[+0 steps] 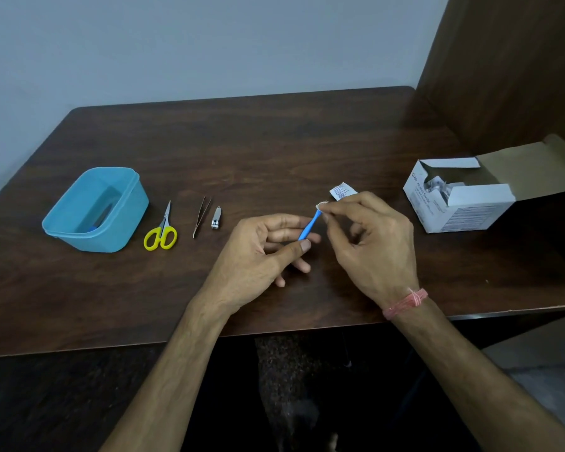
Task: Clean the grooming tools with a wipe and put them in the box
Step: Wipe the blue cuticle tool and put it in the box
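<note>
Blue tool (309,226) was pinched at its low end in the left hand (268,246), angled up-right over the counter (274,141); right hand (369,236) pinched a wipe (322,205) on its tip, box (95,208) far left.

We see a dim, soft indoor light with no strong glare. The table (274,141) has only a weak sheen, and faint shadows lie under the hands. The wide lens bends the table edges. The lower part below is dark and slightly blurred.
</note>
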Motion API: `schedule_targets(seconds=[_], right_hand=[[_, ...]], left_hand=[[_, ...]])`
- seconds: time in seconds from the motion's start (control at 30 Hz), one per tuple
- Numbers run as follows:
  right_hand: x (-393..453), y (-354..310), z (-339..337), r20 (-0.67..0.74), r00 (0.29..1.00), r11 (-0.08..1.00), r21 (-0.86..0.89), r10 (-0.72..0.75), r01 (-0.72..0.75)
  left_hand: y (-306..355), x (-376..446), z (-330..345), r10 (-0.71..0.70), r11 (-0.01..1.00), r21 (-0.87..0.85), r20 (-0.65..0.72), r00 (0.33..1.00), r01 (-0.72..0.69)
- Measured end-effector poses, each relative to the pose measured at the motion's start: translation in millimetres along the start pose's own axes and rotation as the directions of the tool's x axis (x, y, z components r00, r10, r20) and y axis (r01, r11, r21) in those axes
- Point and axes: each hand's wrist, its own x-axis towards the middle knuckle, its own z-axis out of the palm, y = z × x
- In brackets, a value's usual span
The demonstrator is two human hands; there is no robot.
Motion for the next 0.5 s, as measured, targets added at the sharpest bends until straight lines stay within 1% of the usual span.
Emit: schedule_targets(seconds=[0.07,0.1,0.2,0.27,0.33,0.4,0.5], right_hand=[[-1.7,-1.6,-1.2,0.013,0.999,0.999,-0.004,-0.046,0.046],[-0.6,-1.2,-1.1,0.002,0.999,0.999,-0.008,-0.042,0.042],[4.0,-0.4,-1.5,-0.071,0.996,0.999,-0.004,0.049,-0.049],[3.3,-2.7,-3.3,-0.1,0.993,0.998,0.027,0.056,-0.054],[0.8,-6.0,-4.8,-0.078,0.997,0.999,0.05,0.009,-0.005],[-0.3,-6.7,-4.5,-0.024,0.999,0.998,0.056,-0.04,0.042],[1.1,-3.2,-1.9,0.012,0.999,0.999,0.035,-0.037,0.037]], left_hand=[[0.8,-0.3,0.0,0.0,1.0,-0.009,-0.002,1.0,0.0],[1.3,-0.4,-0.4,-0.002,1.0,-0.011,-0.003,1.0,0.002],[2.5,-1.8,-2.8,-0.004,1.0,-0.018,-0.022,1.0,0.003],[4.5,-2.7,-3.4,0.0,1.0,-0.031,-0.036,0.999,-0.001],[5.7,-3.0,-2.9,-0.007,0.999,-0.036,-0.038,0.999,0.006],[5.9,-2.8,-2.3,-0.011,1.0,-0.021,-0.026,1.0,0.01],[5.6,-2.0,-1.6,-0.009,1.0,0.01,-0.009,1.0,0.009]])
